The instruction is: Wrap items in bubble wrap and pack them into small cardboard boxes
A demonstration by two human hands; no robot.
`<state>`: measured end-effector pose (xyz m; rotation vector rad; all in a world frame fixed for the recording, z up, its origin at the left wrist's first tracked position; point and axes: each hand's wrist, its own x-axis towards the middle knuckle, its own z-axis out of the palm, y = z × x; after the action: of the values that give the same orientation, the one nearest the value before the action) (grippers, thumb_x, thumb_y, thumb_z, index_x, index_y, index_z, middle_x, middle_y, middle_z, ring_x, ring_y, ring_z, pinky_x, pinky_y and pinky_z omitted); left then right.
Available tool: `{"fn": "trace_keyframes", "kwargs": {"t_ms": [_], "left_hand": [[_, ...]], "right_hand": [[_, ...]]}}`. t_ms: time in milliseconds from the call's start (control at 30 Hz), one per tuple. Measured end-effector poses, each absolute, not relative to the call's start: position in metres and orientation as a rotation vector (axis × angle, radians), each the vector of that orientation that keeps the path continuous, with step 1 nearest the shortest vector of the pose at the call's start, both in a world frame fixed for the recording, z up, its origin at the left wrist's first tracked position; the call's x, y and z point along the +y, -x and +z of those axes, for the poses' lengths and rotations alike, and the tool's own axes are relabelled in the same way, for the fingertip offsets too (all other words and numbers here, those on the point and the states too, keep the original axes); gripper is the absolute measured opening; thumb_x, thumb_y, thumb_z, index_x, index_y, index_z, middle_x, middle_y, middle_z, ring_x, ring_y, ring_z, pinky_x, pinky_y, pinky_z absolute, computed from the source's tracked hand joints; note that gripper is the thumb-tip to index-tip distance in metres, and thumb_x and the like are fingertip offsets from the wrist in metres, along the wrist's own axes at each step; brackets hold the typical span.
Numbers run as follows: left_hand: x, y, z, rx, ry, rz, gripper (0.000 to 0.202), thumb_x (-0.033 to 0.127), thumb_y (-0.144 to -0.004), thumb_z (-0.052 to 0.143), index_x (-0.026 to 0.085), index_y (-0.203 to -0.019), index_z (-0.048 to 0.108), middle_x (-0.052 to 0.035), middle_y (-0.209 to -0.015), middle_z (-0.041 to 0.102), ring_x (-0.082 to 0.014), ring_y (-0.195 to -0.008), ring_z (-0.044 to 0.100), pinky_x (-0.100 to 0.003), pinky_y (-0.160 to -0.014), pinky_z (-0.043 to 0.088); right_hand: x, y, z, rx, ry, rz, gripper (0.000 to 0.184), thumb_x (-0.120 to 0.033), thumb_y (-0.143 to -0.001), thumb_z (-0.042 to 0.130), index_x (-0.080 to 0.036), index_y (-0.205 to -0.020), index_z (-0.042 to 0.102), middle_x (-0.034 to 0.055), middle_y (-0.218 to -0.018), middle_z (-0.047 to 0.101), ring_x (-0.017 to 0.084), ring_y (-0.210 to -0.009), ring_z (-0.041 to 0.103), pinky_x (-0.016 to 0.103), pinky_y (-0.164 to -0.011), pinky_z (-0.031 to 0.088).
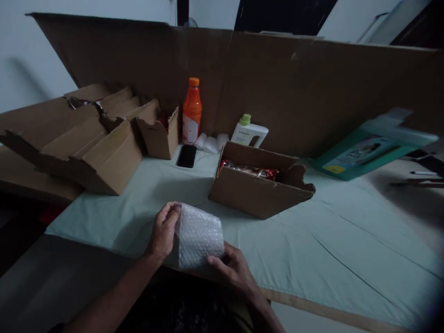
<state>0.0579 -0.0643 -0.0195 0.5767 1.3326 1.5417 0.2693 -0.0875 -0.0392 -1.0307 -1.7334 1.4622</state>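
Between my two hands is a flat, squarish piece of bubble wrap (200, 236), held up at the front edge of the table. My left hand (164, 231) grips its upper left corner, fingertips partly behind it. My right hand (234, 266) pinches the lower right corner, with the thumb on the near face and the fingers behind. Whether anything is wrapped inside I cannot tell. Just beyond, to the right, stands an open cardboard box (243, 192) with red and clear plastic packets (249, 171) in it.
Several cardboard bins (118, 157) stand at the left. At the back are an orange bottle (192, 111), a black phone (186, 156), bubble-wrap rolls (210, 144) and a white green-capped bottle (246, 134). A large green jug (364, 152) stands right. A tall cardboard panel (270, 78) rises behind.
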Motion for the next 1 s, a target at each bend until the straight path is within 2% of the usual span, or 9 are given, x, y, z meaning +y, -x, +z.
{"fn": "trace_keyframes", "kwargs": {"t_ms": [100,167,233,333,500,667,767,867,1000], "left_hand": [[-0.076,-0.053,-0.019,1.428,-0.889,1.429,0.022,0.039,-0.075,0.073,0.020,-0.081,0.064,0.0033,-0.069,0.060,-0.0126,-0.065,0.054,-0.021,-0.062,0.042],[-0.086,-0.055,-0.023,1.441,-1.079,1.231,0.019,0.038,-0.081,0.066,0.020,-0.087,0.065,0.0032,-0.065,0.057,-0.0127,-0.059,0.050,-0.022,-0.055,0.038],[-0.097,-0.058,-0.028,1.423,-1.157,1.071,0.027,0.034,-0.085,0.060,0.019,-0.107,0.067,0.0042,-0.062,0.054,-0.0122,-0.055,0.045,-0.022,-0.051,0.035],[-0.112,-0.060,-0.033,1.390,-1.227,0.931,0.057,0.027,-0.085,0.056,0.018,-0.141,0.053,0.0067,-0.059,0.049,-0.0116,-0.050,0.037,-0.022,-0.049,0.030],[-0.126,-0.056,-0.032,1.300,-1.294,0.684,0.045,0.029,-0.089,0.052,0.019,-0.131,0.065,0.0041,-0.060,0.053,-0.0109,-0.051,0.036,-0.023,-0.048,0.028],[-0.136,-0.064,-0.025,1.172,-1.104,0.523,0.037,0.036,-0.087,0.059,0.017,-0.115,0.072,-0.0061,-0.097,0.072,-0.0143,-0.076,0.058,-0.024,-0.068,0.046],[-0.135,-0.068,-0.023,1.090,-0.770,0.548,0.053,0.051,-0.079,0.068,0.013,-0.116,0.069,-0.0110,-0.101,0.070,-0.0191,-0.076,0.064,-0.027,-0.060,0.051],[-0.126,-0.073,-0.021,1.014,-0.508,0.641,0.063,0.057,-0.073,0.073,0.010,-0.114,0.065,-0.0164,-0.102,0.071,-0.0215,-0.073,0.068,-0.028,-0.053,0.053],[-0.113,-0.080,-0.020,0.938,-0.442,0.713,0.070,0.058,-0.076,0.070,0.009,-0.123,0.055,-0.0195,-0.106,0.071,-0.0228,-0.079,0.070,-0.027,-0.053,0.055]], "right_hand": [[-0.109,-0.295,-0.030,-1.454,0.996,1.728,0.054,-0.074,-0.081,0.060,-0.021,-0.081,0.072,0.0072,-0.073,0.068,0.025,-0.067,0.065,0.035,-0.060,0.053],[-0.113,-0.306,-0.023,-1.326,0.977,1.672,0.077,-0.089,-0.077,0.043,-0.024,-0.105,0.073,0.0146,-0.096,0.073,0.030,-0.078,0.068,0.038,-0.057,0.054],[-0.109,-0.310,-0.020,-1.247,0.946,1.550,0.091,-0.091,-0.079,0.025,-0.028,-0.135,0.058,0.0187,-0.133,0.063,0.036,-0.105,0.068,0.044,-0.064,0.057],[-0.098,-0.311,-0.025,-1.282,0.922,1.352,0.074,-0.076,-0.092,0.025,-0.034,-0.153,0.034,0.0136,-0.157,0.043,0.035,-0.133,0.054,0.049,-0.084,0.058],[-0.097,-0.320,-0.046,-1.776,1.180,0.939,0.051,-0.041,-0.098,0.054,-0.032,-0.148,0.046,0.0096,-0.155,0.047,0.031,-0.141,0.047,0.049,-0.104,0.050],[-0.092,-0.322,-0.051,-2.257,1.203,0.621,0.035,-0.034,-0.097,0.057,-0.026,-0.131,0.064,0.0093,-0.136,0.065,0.031,-0.135,0.052,0.053,-0.106,0.048],[-0.102,-0.334,-0.040,-2.264,1.159,0.674,0.040,-0.027,-0.098,0.053,-0.029,-0.137,0.058,0.0079,-0.143,0.061,0.029,-0.139,0.049,0.053,-0.109,0.046],[-0.124,-0.347,-0.028,-2.243,1.115,0.906,0.057,-0.037,-0.097,0.056,-0.031,-0.152,0.041,0.0086,-0.151,0.052,0.029,-0.140,0.048,0.050,-0.110,0.048],[-0.141,-0.333,-0.040,-2.101,1.195,0.775,0.068,-0.043,-0.093,0.063,-0.028,-0.154,0.037,0.0119,-0.134,0.064,0.026,-0.116,0.065,0.040,-0.089,0.059]]}}
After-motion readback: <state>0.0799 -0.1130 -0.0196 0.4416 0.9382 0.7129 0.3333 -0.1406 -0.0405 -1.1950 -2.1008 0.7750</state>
